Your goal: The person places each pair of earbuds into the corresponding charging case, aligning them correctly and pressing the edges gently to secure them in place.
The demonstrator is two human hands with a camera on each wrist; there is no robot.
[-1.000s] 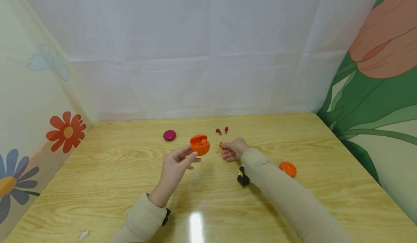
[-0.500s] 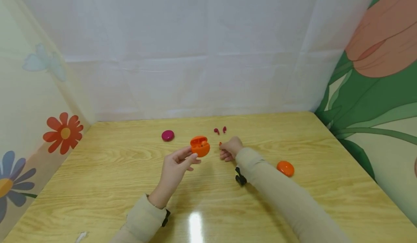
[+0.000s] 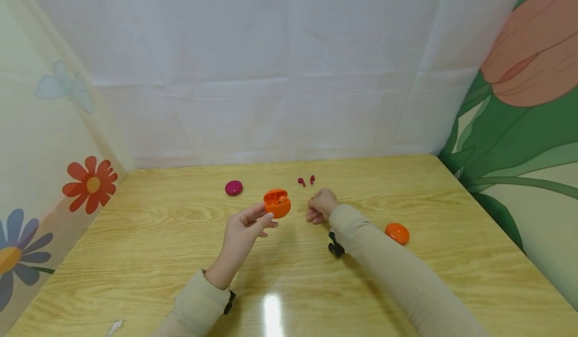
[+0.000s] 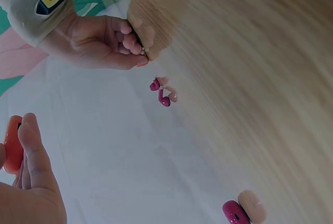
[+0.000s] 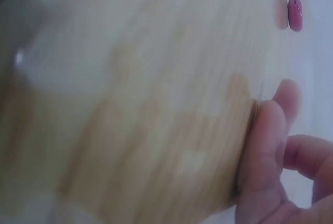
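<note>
Left grip [image 3: 241,232]: a person's bare hand, thumb and fingers closed about the lower left edge of an orange case [image 3: 278,208]. Case: round, lid raised, held above the tabletop [image 3: 162,236]; one orange earbud [image 3: 283,198] visible inside, on the right.

Right grip [image 3: 321,206]: bare hand, low at the tabletop, to the right of the case; thumb and forefinger brought together in a pinch on a small orange piece [image 4: 142,64], mostly hidden by the fingers.

Magenta earbuds [image 3: 301,181]: two, lying near each other on the tabletop, just beyond the right grip.

Magenta case [image 3: 234,187]: one, round, closed, on the tabletop, farther left.

Second orange case [image 3: 397,233]: one, round, closed, on the tabletop beside the right sleeve [image 3: 388,262].

White sheet [image 3: 289,66]: behind the tabletop, creased.

White scrap [image 3: 115,326]: one, near left corner of the tabletop.
</note>
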